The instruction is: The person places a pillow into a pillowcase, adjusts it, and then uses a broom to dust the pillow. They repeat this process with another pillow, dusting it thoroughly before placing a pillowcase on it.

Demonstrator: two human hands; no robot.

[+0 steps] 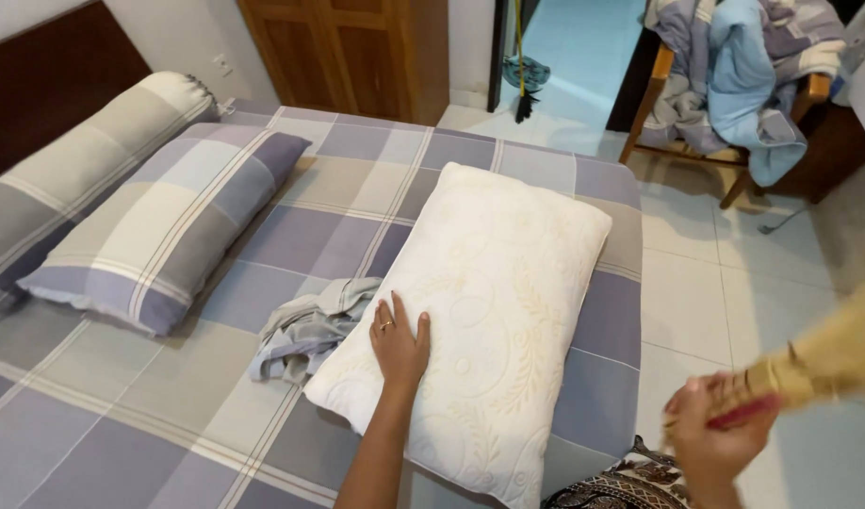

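My left hand (398,344) lies flat, fingers apart, on the near left part of a bare cream pillow (489,302) that rests on the checked bed (357,160). A ring shows on one finger. My right hand (715,438) is blurred at the lower right beside the bed, closed around the red-bound handle of a straw broom (828,358) whose bristles stretch toward the right edge. A crumpled checked pillowcase (305,330) lies just left of the bare pillow, touching it.
A covered checked pillow (169,226) and a long bolster (74,170) lie at the bed's left by the dark headboard. A wooden chair (734,85) heaped with bedding stands on the tiled floor at the back right. A wooden wardrobe (348,52) and a doorway are behind.
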